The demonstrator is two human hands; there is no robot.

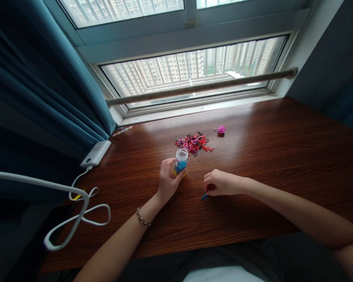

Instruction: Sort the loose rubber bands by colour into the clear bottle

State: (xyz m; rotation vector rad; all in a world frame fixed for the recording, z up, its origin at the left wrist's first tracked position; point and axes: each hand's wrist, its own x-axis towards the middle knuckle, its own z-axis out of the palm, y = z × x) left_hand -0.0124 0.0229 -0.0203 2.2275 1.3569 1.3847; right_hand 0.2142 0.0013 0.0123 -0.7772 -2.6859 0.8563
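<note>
My left hand [168,176] is wrapped round a small clear jar [181,156], which stands upright without a lid. Blue pieces [181,166] lie inside it, with some yellow near the bottom. To its right, my right hand [219,183] is low over the table, fingertips pinched on a small blue elastic band [204,196]; whether it is one band or more I cannot tell. Just behind the jar lies a loose pile of pink, red and black elastic bands [194,143].
A pink round object with a loop [221,129] lies behind the pile on the brown wooden table [267,156]. At the left are a white power bank [96,154] and a looping white cable [76,219]. A window with a rail [202,87] borders the far edge.
</note>
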